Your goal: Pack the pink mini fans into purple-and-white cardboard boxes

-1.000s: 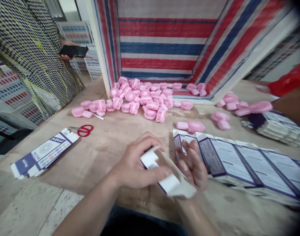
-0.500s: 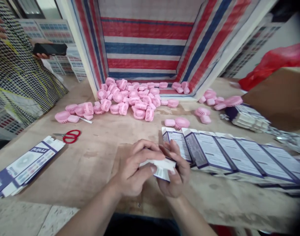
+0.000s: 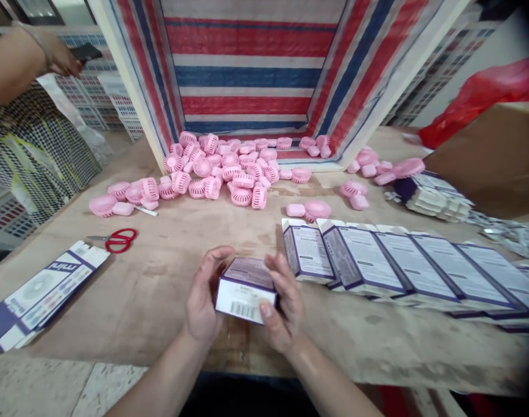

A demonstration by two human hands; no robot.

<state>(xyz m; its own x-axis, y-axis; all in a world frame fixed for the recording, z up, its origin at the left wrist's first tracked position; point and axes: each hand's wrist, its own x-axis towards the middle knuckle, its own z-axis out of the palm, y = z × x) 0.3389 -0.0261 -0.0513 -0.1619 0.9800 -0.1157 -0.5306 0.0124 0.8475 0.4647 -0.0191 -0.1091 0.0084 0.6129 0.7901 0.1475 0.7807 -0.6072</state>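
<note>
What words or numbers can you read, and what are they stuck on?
"mini": on the purple-and-white carton near the red scissors; its other print is too blurred.
The held box: a barcode shows, but its print is too blurred to read.
The cartons in the row on the right: print too small to read.

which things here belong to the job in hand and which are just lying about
Likely part of it:
small box between left hand and right hand
printed cartons
pink slotted pieces

Probably just lying about:
red-handled scissors
red plastic
</note>
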